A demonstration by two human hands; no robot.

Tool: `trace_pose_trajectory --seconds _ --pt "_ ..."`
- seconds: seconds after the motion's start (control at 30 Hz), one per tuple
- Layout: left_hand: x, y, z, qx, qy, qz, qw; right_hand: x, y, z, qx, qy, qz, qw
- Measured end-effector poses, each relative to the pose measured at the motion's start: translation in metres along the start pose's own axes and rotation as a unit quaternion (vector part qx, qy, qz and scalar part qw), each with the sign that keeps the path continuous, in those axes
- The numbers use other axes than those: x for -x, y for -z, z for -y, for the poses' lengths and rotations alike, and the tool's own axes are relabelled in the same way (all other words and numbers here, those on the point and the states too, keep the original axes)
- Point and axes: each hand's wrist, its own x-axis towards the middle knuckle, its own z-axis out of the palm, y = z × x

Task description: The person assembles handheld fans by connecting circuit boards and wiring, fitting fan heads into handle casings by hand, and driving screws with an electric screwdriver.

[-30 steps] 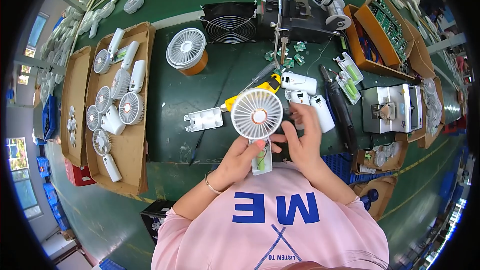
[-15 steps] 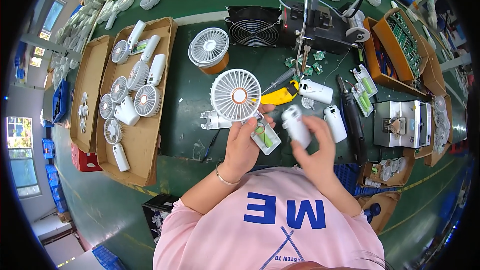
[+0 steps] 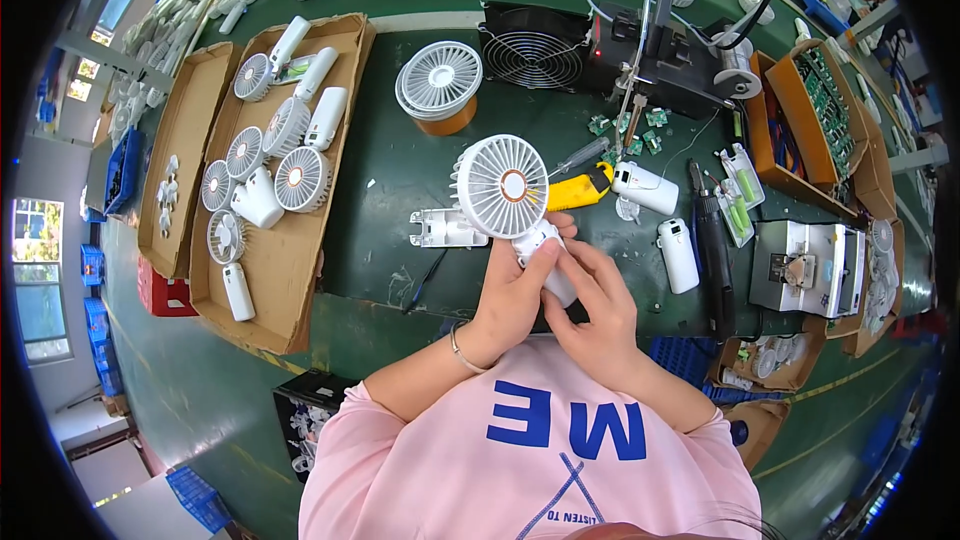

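Observation:
A white handheld fan (image 3: 505, 186) with a round grille is held over the green bench in front of me. My left hand (image 3: 512, 290) is closed round its handle just below the head. My right hand (image 3: 597, 305) presses a white handle cover (image 3: 560, 283) against the handle, its fingers closed on that cover. The handle's inside is hidden beneath the cover and my fingers. Just left of the fan lies an open white handle shell (image 3: 447, 228). Behind my hands are a yellow-handled tool (image 3: 580, 188) and a white handle piece (image 3: 644, 188).
At left, a cardboard tray (image 3: 270, 285) holds several fans. A fan head (image 3: 440, 80) rests on an orange-brown roll. Toward the back stand a black cooling fan (image 3: 533, 58) and a soldering machine (image 3: 660, 65). A black electric screwdriver (image 3: 712, 260) and another white cover (image 3: 678, 256) lie right.
My right hand has brought the white cover leftward onto the fan's open handle, covering the green battery and wires. My left hand still holds the fan. The whole view has shifted slightly.

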Motion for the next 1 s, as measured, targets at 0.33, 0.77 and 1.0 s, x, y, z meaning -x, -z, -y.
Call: trace_pose_trajectory --seconds 0.33,0.77,1.0 --pt "0.009 0.004 -0.012 -0.009 0.007 0.028 1.000 0.051 0.057 -0.030 -0.443 -0.290 -0.074 0.845" --pt "0.007 -0.013 -0.021 0.023 0.062 0.163 0.984 0.096 0.115 -0.054 -0.674 -0.347 -0.387 0.526" --pt "0.018 0.006 -0.019 0.035 0.109 0.146 0.983 0.054 0.151 -0.040 -0.131 -0.097 -0.490 0.856"
